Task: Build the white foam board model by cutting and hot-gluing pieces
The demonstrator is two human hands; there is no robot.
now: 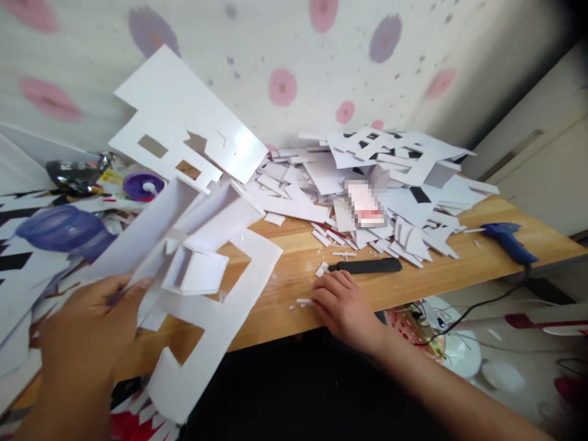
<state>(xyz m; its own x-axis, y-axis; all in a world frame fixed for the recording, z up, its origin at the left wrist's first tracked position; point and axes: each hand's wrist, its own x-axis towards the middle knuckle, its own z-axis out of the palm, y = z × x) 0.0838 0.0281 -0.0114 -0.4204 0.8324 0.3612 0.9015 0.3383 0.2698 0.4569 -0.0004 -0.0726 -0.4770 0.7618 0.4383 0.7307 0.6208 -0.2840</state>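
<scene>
My left hand (85, 321) grips a white foam-board model (193, 245) by its lower left side and holds it tilted above the wooden table (459, 269). The model has rectangular window cut-outs and several glued wall panels. My right hand (342, 303) rests on the table's front edge with its fingers curled over a small white foam strip (303, 301). A black utility knife (367, 266) lies just beyond the right hand's fingertips.
A heap of white foam-board offcuts (390, 184) covers the back of the table. A blue glue gun (508, 239) lies at the right end, its cord hanging off the edge. Purple containers (64, 229) and clutter sit at the left. A spotted wall stands behind.
</scene>
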